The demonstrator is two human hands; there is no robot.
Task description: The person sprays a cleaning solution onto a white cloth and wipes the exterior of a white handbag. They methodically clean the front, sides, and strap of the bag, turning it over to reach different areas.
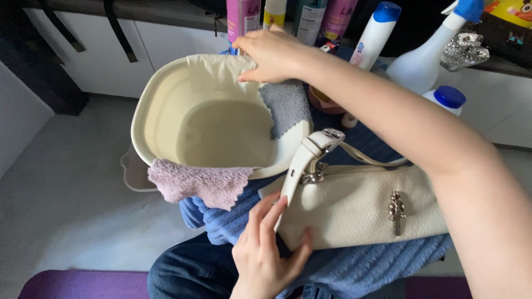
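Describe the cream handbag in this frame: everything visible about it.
The cream handbag looks like pebbled leather, long and roughly barrel-shaped, lying on its side on a blue ribbed towel over the person's lap. A silver metal charm hangs on its front face. A cream strap with a silver buckle and chain link runs from its top toward the basin, and a thinner strap arcs behind. The left hand touches its near end and the strap; the right forearm crosses above it, right hand on a cloth at the basin's rim.
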